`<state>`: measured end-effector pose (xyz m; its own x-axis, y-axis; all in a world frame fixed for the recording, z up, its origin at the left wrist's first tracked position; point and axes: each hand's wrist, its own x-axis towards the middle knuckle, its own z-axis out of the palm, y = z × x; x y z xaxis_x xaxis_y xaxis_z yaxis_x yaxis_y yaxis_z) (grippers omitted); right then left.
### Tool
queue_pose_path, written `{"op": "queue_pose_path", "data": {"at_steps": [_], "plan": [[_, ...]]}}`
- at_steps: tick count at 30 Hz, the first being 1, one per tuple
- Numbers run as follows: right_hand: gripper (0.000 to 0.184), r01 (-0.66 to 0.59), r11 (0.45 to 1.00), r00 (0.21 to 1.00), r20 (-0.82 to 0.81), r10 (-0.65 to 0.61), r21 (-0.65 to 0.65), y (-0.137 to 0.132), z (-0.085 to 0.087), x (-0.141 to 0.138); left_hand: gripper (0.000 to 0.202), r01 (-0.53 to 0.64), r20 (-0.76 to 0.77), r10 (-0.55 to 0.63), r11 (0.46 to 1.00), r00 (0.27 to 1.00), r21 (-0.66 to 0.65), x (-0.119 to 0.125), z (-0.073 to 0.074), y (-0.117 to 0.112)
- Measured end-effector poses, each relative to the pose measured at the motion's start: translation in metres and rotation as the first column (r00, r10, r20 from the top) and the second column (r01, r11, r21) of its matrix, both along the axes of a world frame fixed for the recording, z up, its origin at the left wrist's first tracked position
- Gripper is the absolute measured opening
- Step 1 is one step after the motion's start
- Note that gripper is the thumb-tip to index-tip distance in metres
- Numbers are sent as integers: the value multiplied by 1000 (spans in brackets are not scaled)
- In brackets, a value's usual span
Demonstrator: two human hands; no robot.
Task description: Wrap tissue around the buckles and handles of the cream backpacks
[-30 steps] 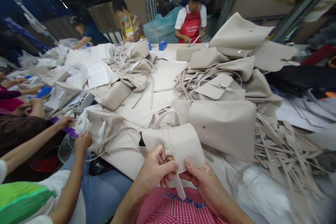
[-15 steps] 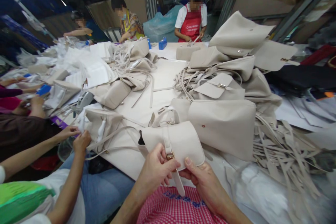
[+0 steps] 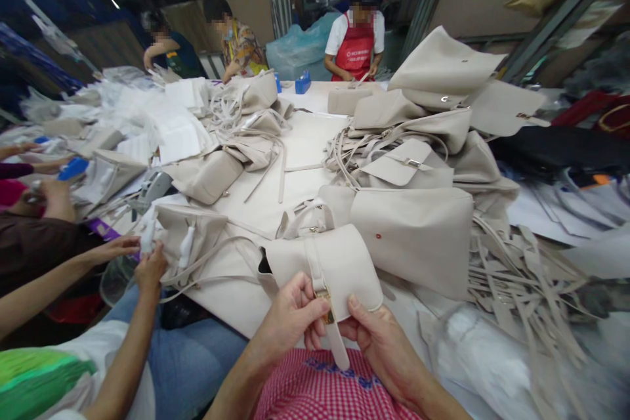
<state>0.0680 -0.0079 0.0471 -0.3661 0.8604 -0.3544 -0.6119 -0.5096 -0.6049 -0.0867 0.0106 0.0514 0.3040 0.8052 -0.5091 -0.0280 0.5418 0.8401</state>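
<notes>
A small cream handbag (image 3: 339, 262) rests on the table's near edge, its flap toward me. My left hand (image 3: 290, 318) pinches the gold buckle (image 3: 329, 315) on the flap's strap. My right hand (image 3: 381, 341) grips the flap's lower edge, thumb on top. The strap end (image 3: 338, 348) hangs down over my red checked apron (image 3: 319, 390).
A heap of cream bags (image 3: 413, 164) and loose straps (image 3: 522, 275) fills the right side. More bags (image 3: 211, 174) and white paper (image 3: 177, 131) lie to the left. A neighbour's hands (image 3: 147, 269) work on a bag (image 3: 191, 236) at my left. Other people stand at the far end.
The buckle has slid a little lower under my left fingers. The neighbour's hands have shifted on their bag. My view has drifted slightly right.
</notes>
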Motion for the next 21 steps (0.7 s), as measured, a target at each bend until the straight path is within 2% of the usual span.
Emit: {"op": "queue_pose_path", "data": {"at_steps": [4, 6, 8, 10, 12, 16, 21], "plan": [[32, 9, 1000, 999, 43, -9, 0, 0, -1, 1, 37, 30, 42, -31, 999, 999, 18, -2, -1, 0], [30, 14, 1000, 998, 67, -14, 4, -1, -2, 1, 34, 17, -54, -14, 998, 998, 55, 2, 0, -2], [29, 6, 1000, 997, 72, -6, 7, -1, -3, 2, 34, -44, -197, 65, 993, 978, 110, 7, 2, -4], [31, -10, 1000, 998, 65, 10, 10, -1, -4, 2, 35, -105, -274, 142, 984, 951, 144, 12, 2, -5], [32, -14, 1000, 998, 61, 13, 9, -2, -5, 1, 33, -99, -257, 126, 988, 958, 116, 13, 0, -5], [32, -7, 1000, 998, 59, 7, 6, -2, -4, 1, 33, 7, -148, -2, 999, 989, 33, 7, -7, -2], [32, -16, 1000, 999, 38, 17, -9, -1, -5, 1, 35, 35, -78, -35, 999, 996, 3, 2, -8, 1]]}}
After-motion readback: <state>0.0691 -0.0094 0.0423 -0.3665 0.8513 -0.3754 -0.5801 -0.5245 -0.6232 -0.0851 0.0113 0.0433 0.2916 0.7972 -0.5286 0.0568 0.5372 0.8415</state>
